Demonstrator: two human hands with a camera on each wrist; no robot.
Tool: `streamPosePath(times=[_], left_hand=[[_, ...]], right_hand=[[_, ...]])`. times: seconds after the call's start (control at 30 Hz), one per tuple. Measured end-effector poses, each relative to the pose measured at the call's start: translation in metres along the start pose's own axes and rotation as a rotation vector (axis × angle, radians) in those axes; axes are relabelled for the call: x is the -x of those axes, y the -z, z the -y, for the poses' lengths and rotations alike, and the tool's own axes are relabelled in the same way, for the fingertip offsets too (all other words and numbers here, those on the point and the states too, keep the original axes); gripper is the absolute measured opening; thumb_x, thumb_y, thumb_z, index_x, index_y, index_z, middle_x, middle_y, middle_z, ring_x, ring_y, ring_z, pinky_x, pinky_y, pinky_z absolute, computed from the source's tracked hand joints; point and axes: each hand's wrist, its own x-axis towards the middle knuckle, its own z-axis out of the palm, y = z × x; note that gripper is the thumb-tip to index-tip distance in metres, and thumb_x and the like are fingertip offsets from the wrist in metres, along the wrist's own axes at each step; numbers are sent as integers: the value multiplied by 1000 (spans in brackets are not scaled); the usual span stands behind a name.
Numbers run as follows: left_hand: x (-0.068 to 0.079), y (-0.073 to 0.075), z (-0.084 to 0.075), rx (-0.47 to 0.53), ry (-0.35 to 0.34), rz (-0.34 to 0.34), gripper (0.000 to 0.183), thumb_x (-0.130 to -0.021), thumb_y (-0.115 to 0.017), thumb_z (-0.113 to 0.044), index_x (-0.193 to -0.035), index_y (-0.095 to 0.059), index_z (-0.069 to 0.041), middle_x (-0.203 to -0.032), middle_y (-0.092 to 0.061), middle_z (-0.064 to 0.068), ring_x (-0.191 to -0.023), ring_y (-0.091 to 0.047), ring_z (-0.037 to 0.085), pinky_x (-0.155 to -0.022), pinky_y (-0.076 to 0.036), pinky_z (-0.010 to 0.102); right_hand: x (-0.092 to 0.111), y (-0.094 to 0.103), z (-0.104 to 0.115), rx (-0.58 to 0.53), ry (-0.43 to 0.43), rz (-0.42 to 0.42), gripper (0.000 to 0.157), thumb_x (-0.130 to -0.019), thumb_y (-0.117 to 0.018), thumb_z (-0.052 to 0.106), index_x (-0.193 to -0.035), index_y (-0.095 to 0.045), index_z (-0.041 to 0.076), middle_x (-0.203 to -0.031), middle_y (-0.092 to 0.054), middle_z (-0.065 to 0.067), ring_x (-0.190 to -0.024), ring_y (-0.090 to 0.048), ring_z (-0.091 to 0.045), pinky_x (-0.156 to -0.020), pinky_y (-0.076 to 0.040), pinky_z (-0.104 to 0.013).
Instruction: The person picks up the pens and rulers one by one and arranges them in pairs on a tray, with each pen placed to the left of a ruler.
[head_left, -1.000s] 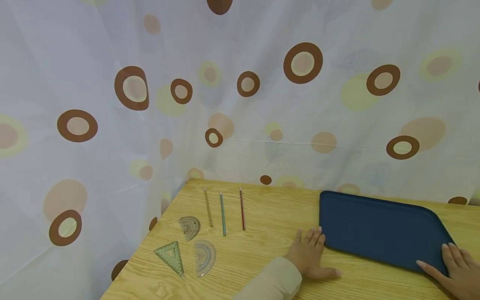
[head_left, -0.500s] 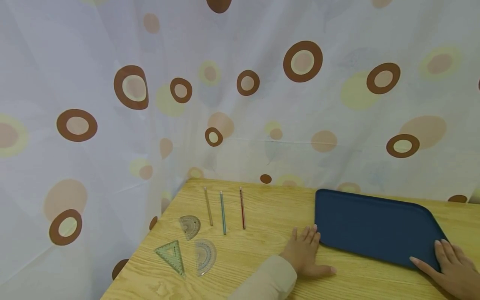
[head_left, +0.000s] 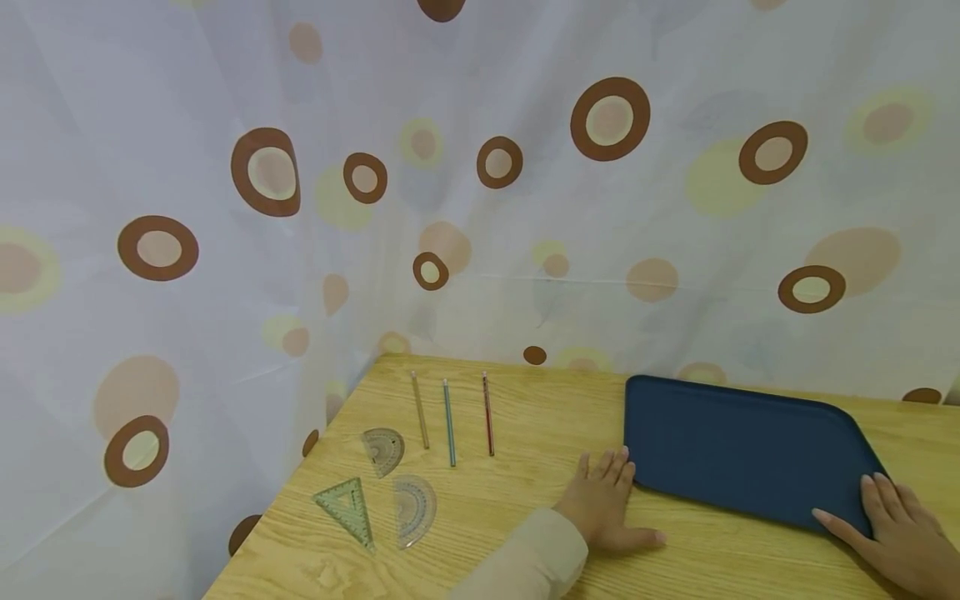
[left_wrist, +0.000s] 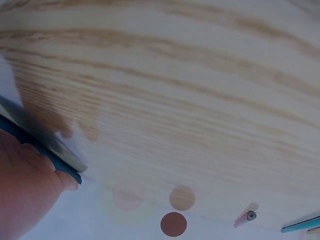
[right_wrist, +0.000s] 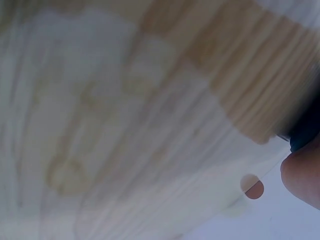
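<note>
A dark blue tray (head_left: 738,454) with rounded corners lies on the wooden table at the right of the head view. My left hand (head_left: 600,508) is spread beside its left end, fingertips right at the front left corner and thumb out to the right. The left wrist view has that hand (left_wrist: 30,187) against the tray's blue edge (left_wrist: 67,172). At the opposite end, my right hand (head_left: 903,533) rests with straight fingers over the tray's right edge, thumb (head_left: 843,527) at the front right corner. Only part of a finger (right_wrist: 305,175) and the dark tray edge (right_wrist: 306,130) show in the right wrist view.
Left on the table (head_left: 540,417) lie a tan pencil (head_left: 421,412), a blue pencil (head_left: 450,425) and a red pencil (head_left: 488,417). Nearer are a small protractor (head_left: 385,452), a larger clear protractor (head_left: 415,511) and a green set square (head_left: 349,510). A patterned curtain (head_left: 480,208) hangs behind.
The tray has slid a little to the left along the table, with both hands moving along at its ends. The pencils and drawing tools have stayed in place.
</note>
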Motion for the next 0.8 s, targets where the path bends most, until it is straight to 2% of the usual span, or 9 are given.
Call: streamPosePath(times=[0.1,0.17,0.33,0.53,0.57,0.63,0.67,0.77,0.8], left_hand=[[0,-1,1,-4,0,2,84,-83,-18,-78,-149,-8,-27,-155,1,-9,-144,-1,8,-119,-10,35],[-1,-2,2,-13,1,2,85,-83,-18,-79,-149,-8,-26,-155,1,-9,-144,-1,8,-118,-11,35],[-1,-6,5,-34,2,-8,87,-82,-18,-79,-149,-9,-25,-155,0,-8,-144,-3,8,-118,-12,35],[1,-7,8,-16,3,9,88,-82,-18,-80,-149,-8,-24,-156,1,-7,-144,0,8,-118,-10,36],[1,-7,8,-15,5,8,88,-82,-18,-80,-149,-8,-24,-156,1,-7,-144,0,8,-118,-10,36],[3,-7,9,-13,7,2,88,-82,-19,-80,-149,-9,-23,-156,0,-7,-144,-1,8,-118,-11,36],[4,-7,10,-13,8,1,88,-82,-19,-79,-149,-9,-24,-156,1,-7,-144,-2,8,-118,-11,36],[6,-6,11,-9,9,2,88,-82,-20,-79,-149,-9,-23,-156,1,-7,-144,-2,8,-118,-11,36],[7,-6,11,-5,9,5,88,-82,-20,-79,-149,-8,-24,-156,1,-7,-144,-2,8,-119,-10,36]], right_hand=[[-2,4,5,-14,-2,-19,74,-79,-7,66,-139,28,40,-114,-40,-49,-114,-25,-69,-104,5,-69],[-4,6,7,-21,-4,-23,68,-80,2,61,-139,28,41,-113,-41,-48,-111,-31,-68,-105,2,-68],[-9,8,10,-2,21,-58,64,-80,13,53,-141,27,37,-111,-43,-47,-102,-42,-63,-105,0,-67],[-11,5,11,-5,34,-76,64,-82,14,51,-142,26,35,-115,-39,-48,-112,-29,-68,-108,13,-61],[-11,4,12,-18,24,-56,63,-82,11,53,-141,27,36,-116,-39,-48,-117,-21,-70,-107,15,-61],[-12,4,12,-36,0,-21,63,-84,5,55,-140,27,38,-115,-42,-46,-118,-19,-69,-107,11,-63],[-12,5,13,-46,-20,11,62,-88,-5,55,-139,29,41,-114,-43,-45,-117,-21,-69,-106,7,-66],[-14,7,15,-93,-63,89,68,-87,-14,59,-138,27,44,-116,-44,-44,-117,-24,-68,-102,-5,-70],[-16,8,16,-132,-104,128,72,-89,-18,58,-142,25,36,-116,-42,-45,-115,-27,-67,-100,-9,-70]])
